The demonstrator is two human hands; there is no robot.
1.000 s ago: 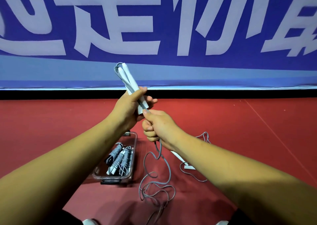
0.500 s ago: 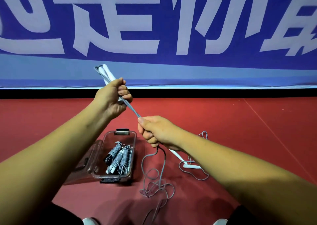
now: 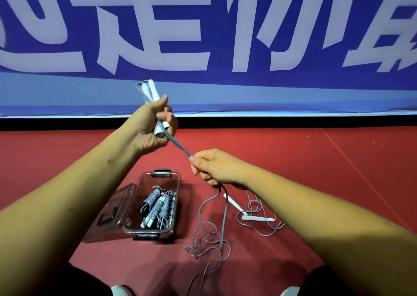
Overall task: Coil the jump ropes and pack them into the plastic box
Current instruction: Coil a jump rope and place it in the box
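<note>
My left hand (image 3: 151, 124) grips the two white handles (image 3: 150, 91) of a jump rope, held together and pointing up. Its grey cord (image 3: 178, 144) runs taut down to my right hand (image 3: 214, 167), which pinches the doubled strands. Below that hand the cord hangs loose and tangles on the red floor (image 3: 209, 241). The clear plastic box (image 3: 178, 183) stands open on the floor below my left hand, with coiled grey ropes (image 3: 158, 207) inside. Another loose jump rope (image 3: 255, 216) with white handles lies on the floor to the box's right.
The box's clear lid (image 3: 112, 214) lies open against its left side. A blue banner (image 3: 203, 36) with large white characters stands along the far edge of the red floor. My dark-clothed knees and white shoe tips (image 3: 119, 290) show at the bottom.
My left hand with the handles swung left and then back right, turning the handles more upright. My right hand moved down and to the right along the cord, drawing it taut.
</note>
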